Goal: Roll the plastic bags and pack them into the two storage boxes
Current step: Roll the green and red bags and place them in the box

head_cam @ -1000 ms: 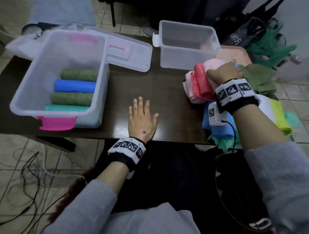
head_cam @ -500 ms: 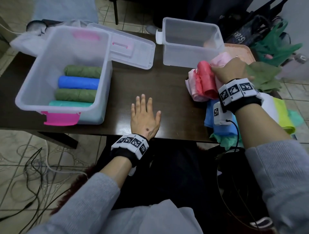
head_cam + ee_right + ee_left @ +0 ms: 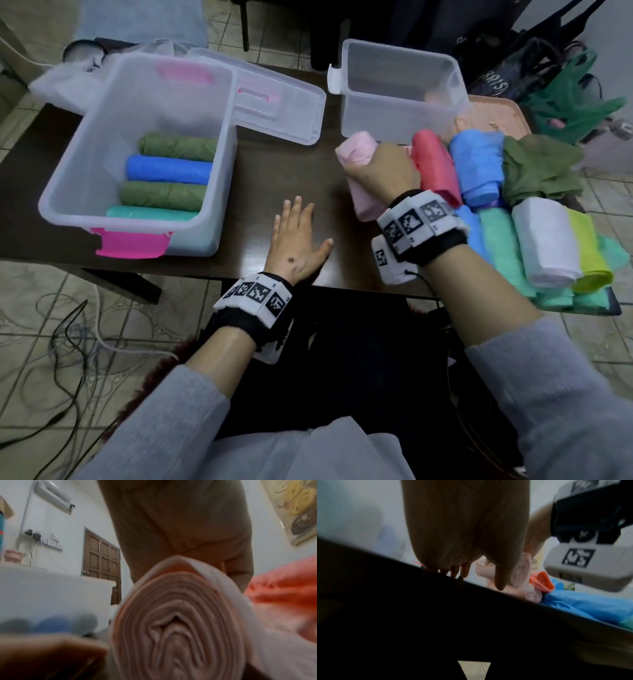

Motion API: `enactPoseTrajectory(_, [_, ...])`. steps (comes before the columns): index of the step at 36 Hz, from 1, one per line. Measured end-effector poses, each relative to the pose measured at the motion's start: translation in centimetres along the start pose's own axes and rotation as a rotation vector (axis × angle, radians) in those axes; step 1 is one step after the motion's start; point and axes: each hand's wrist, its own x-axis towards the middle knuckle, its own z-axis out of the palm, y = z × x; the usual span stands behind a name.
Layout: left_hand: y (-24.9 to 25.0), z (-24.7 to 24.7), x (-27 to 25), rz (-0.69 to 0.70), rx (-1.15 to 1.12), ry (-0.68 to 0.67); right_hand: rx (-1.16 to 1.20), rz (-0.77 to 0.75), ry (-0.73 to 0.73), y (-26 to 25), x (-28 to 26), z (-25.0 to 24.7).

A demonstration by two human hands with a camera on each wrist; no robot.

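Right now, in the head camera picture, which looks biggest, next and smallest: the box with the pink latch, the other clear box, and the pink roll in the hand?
1. Box with the pink latch, holding four rolls: clearly largest.
2. Empty clear box: smaller, though it sits farther from the camera, so part of the gap may be distance.
3. Pink roll gripped by the right hand: smallest.
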Motion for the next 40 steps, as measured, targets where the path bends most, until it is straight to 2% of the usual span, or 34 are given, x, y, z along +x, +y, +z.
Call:
enactPoseTrajectory(4, [-0.2, -0.8, -0.2, 0.001, -0.136, -0.038, 0.009, 0.076, -0.100, -0.5, 0.5, 3.8])
enactPoseTrajectory(8, [0.8, -1.2, -0.5, 0.048, -0.268, -0.039, 0.106, 0.172, -0.141, -0.9, 1.0, 4.7])
enactPoseTrajectory(12, [2.0, -1.5, -0.3, 0.057, -0.307, -0.025, 0.391, 0.249, -0.314, -1.0, 1.4, 3.8])
enactPoseTrajectory(15, [2.4, -1.8, 0.4, 0.063, -0.247, 0.021, 0.567, 0.317, -0.367, -0.7, 1.5, 2.7])
enactPoseTrajectory(19, [1.9, -2.3, 1.4, 0.096, -0.199, 0.099, 0.489, 0.287, -0.280, 0.1, 1.5, 2.0])
enactPoseTrajectory(24, [0.2, -4.1, 2.4, 0.177, -0.199, 0.047, 0.387, 0.276, -0.240, 1.4, 2.0, 1.8])
enactPoseTrajectory(30, [-1.4, -5.5, 3.2, 0.280, -0.144, -0.023, 0.437, 0.288, -0.219, 2.1, 1.8, 1.8])
enactPoseTrajectory(33, [-1.4, -5.7, 3.5, 0.161, -0.288, 0.070, 0.459, 0.278, -0.192, 2.2, 2.0, 1.8])
enactPoseTrajectory(36, [-0.6, -6.2, 4.1, 0.029, -0.402, 0.263, 0.466, 0.278, -0.195, 2.2, 2.2, 1.7])
enactPoseTrajectory(38, [-0.3, -6.6, 4.8, -0.079, -0.449, 0.330, 0.416, 0.176, -0.148, 2.5, 2.5, 1.9])
enactPoseTrajectory(40, [-0.3, -7.0, 5.7, -0.211, -0.551, 0.319, 0.251, -0.036, -0.083, 2.8, 2.7, 2.2])
